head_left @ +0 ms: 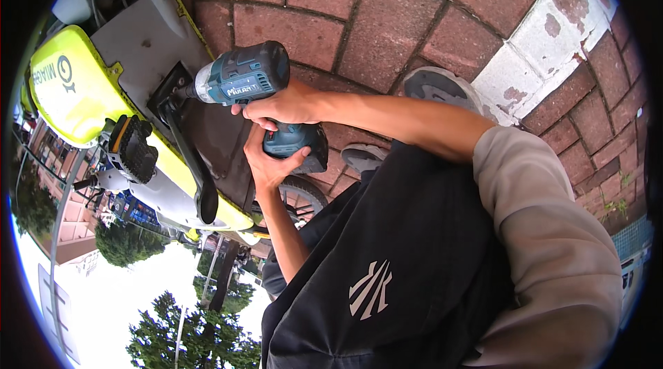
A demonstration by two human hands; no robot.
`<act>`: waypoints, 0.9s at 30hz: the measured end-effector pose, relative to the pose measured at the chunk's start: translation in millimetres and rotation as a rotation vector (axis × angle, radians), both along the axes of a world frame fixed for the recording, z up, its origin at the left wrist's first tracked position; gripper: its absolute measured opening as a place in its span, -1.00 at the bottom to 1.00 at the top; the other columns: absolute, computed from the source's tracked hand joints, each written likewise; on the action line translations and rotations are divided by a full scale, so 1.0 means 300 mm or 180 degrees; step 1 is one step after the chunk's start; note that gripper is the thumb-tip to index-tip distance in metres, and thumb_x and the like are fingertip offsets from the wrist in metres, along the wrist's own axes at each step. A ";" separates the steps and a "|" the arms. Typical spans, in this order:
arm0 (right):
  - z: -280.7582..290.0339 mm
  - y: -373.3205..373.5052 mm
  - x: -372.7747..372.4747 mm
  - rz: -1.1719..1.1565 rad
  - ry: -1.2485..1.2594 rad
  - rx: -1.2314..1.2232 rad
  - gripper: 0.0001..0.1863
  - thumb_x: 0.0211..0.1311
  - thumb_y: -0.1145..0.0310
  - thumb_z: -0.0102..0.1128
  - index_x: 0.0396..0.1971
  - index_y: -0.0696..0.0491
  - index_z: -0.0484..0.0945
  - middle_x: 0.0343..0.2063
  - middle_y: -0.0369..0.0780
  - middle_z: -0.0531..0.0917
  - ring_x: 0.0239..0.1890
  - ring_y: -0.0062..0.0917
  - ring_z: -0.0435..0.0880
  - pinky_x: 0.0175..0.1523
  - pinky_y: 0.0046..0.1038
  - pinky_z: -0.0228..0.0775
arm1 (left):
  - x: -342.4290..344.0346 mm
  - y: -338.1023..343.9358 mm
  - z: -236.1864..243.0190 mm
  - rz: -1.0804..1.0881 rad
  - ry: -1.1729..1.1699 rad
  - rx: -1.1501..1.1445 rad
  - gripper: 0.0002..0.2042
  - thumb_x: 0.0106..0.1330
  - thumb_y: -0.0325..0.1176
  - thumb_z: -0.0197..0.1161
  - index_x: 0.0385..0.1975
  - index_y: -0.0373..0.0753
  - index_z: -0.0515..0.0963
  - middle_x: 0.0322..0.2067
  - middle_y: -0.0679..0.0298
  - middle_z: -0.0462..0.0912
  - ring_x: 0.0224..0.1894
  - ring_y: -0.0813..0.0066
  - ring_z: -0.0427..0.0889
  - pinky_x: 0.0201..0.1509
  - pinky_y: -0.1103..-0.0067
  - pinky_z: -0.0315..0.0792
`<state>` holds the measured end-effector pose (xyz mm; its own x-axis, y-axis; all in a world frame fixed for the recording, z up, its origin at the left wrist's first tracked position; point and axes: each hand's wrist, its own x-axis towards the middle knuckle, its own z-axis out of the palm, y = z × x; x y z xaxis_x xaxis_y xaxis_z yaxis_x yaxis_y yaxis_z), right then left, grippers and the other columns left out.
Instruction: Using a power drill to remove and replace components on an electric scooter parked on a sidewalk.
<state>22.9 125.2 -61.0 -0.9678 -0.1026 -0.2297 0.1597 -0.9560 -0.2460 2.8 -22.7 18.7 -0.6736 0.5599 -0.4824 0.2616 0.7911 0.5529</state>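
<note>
A blue and black cordless impact wrench (238,79) lies sideways, its nose against the inner end of a black crank arm (193,155) on a yellow and grey bike. My right hand (293,104) is wrapped round its handle, just behind the motor body. Under the handle, my left hand (268,162) holds the battery base (300,144), thumb and fingers bent about it. The wrench's tip meets the bolt area in a dark recess, and the bolt itself is hidden. A black pedal (131,150) with an orange reflector stands out beside the yellow cover (65,86).
Red brick paving (394,23) with a white painted stripe (532,58) spreads beyond the bike. Grey shoes (442,89) rest on the bricks near my right forearm. A small black wheel (302,196) shows behind my left wrist. Trees (186,334) and parked bikes appear in the background.
</note>
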 end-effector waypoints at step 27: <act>0.112 0.003 -0.016 0.0430 -0.0632 -0.0611 -0.92 0.13 0.45 0.18 -0.39 0.11 0.51 -0.68 -0.29 0.48 -0.69 -0.63 0.44 -0.56 -0.49 0.31 | -0.042 0.013 0.177 0.0105 -0.0354 -0.0425 -0.34 -0.29 -0.05 0.55 -0.27 -0.45 0.52 -0.37 0.13 0.62 -0.31 0.37 0.59 -0.09 0.46 0.48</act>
